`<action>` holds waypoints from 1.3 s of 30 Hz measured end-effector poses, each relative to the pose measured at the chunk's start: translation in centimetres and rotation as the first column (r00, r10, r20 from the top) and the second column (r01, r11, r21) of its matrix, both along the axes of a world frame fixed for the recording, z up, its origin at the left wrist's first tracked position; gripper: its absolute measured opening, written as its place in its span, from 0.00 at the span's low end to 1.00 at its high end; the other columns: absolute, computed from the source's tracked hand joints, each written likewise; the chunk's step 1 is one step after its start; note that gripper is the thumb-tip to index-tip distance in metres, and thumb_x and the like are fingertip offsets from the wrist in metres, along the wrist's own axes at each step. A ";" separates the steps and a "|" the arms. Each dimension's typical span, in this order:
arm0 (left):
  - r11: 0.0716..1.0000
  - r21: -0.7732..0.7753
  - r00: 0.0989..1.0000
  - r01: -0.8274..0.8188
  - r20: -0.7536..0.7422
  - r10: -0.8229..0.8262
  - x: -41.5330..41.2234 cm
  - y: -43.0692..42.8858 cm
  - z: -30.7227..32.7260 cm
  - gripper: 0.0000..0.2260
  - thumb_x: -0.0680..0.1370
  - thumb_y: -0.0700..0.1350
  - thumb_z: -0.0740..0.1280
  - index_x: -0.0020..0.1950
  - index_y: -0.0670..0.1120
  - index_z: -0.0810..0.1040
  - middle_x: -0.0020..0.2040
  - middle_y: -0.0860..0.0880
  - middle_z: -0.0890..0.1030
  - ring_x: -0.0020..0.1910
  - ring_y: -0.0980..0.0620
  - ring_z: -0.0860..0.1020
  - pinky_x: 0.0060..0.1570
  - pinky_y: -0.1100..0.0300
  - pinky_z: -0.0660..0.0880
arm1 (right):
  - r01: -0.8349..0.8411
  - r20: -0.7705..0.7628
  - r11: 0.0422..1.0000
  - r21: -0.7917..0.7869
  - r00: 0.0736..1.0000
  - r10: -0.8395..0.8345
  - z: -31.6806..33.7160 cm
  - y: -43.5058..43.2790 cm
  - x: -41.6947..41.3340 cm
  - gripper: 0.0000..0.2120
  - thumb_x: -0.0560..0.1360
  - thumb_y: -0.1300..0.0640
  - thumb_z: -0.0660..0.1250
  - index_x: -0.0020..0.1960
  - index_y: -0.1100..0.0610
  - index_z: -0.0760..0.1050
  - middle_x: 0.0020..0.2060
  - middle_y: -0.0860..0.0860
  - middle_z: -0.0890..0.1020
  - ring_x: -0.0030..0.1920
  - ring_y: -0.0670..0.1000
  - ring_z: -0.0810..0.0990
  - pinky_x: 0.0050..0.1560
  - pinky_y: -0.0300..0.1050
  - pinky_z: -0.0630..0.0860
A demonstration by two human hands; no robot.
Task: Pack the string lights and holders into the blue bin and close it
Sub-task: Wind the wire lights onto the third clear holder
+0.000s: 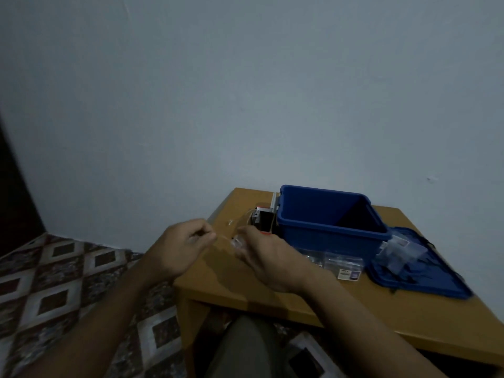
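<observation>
Pinched: left hand [182, 245] on a thin wire end; right hand [266, 259] closed round a clear string-light bundle [236, 243] | wire runs left-right between hands | open blue bin [331, 230] just right of right hand, nearer it | lid [425, 271] beyond, on table [245, 285]
</observation>
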State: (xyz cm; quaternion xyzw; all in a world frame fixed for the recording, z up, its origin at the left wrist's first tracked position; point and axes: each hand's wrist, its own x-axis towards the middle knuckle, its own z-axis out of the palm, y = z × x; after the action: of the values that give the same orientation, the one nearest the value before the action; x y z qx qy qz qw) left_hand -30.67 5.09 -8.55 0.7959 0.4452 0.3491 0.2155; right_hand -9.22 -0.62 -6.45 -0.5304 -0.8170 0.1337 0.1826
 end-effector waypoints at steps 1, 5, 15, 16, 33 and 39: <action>1.000 0.010 0.999 0.028 0.044 -0.028 0.9 -0.8 1.2 0.08 0.81 0.49 0.66 0.43 0.50 0.80 0.41 0.52 0.82 0.43 0.53 0.80 0.48 0.48 0.78 | 0.007 -0.024 0.999 0.031 1.000 -0.007 0.8 -1.1 0.8 0.22 0.84 0.48 0.56 0.75 0.54 0.60 0.52 0.51 0.81 0.46 0.46 0.80 0.46 0.40 0.76; 0.982 0.029 0.958 0.185 0.215 -0.187 4.6 -4.6 5.6 0.07 0.79 0.49 0.68 0.44 0.49 0.82 0.39 0.50 0.82 0.40 0.52 0.81 0.43 0.54 0.80 | 0.077 -0.140 0.985 0.154 0.989 -0.055 3.4 -5.6 3.8 0.18 0.82 0.45 0.60 0.68 0.51 0.64 0.44 0.44 0.79 0.39 0.42 0.79 0.36 0.37 0.75; 0.889 -0.058 0.832 0.455 0.382 -0.402 15.7 -13.4 10.6 0.07 0.79 0.47 0.69 0.46 0.45 0.83 0.33 0.49 0.77 0.28 0.56 0.72 0.28 0.64 0.68 | 0.285 -0.550 0.915 0.287 0.830 -0.086 5.8 -16.0 11.3 0.05 0.79 0.60 0.61 0.50 0.50 0.71 0.37 0.49 0.79 0.29 0.47 0.73 0.30 0.44 0.70; 0.886 -0.050 0.831 0.461 0.374 -0.411 16.6 -14.0 10.8 0.06 0.79 0.46 0.69 0.46 0.45 0.83 0.33 0.51 0.78 0.28 0.58 0.72 0.29 0.67 0.68 | 0.300 -0.578 0.913 0.277 0.811 -0.091 5.8 -16.6 12.0 0.05 0.80 0.59 0.61 0.51 0.49 0.72 0.38 0.50 0.79 0.31 0.50 0.75 0.32 0.50 0.74; 0.828 0.120 0.811 0.548 0.164 -0.561 23.7 -18.3 12.3 0.05 0.80 0.44 0.67 0.46 0.47 0.81 0.42 0.51 0.82 0.42 0.55 0.81 0.40 0.65 0.77 | 0.451 -0.856 0.884 0.124 0.499 -0.135 3.7 -20.3 18.5 0.06 0.80 0.62 0.66 0.53 0.53 0.79 0.41 0.55 0.84 0.35 0.53 0.83 0.38 0.47 0.80; 0.856 0.098 0.855 0.507 0.063 -0.514 24.5 -17.1 12.2 0.05 0.79 0.45 0.68 0.45 0.48 0.82 0.42 0.55 0.83 0.41 0.60 0.80 0.38 0.70 0.74 | 0.402 -0.912 0.914 0.052 0.391 -0.120 3.8 -21.0 18.6 0.06 0.79 0.64 0.66 0.54 0.57 0.77 0.43 0.58 0.85 0.37 0.59 0.85 0.40 0.53 0.83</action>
State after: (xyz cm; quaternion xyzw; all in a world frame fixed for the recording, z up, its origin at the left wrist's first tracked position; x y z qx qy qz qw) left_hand -6.16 -11.99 3.66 0.8773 0.1944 0.3306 0.2884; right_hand 9.39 -21.60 -2.69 -0.4712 -0.5099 0.2522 0.6740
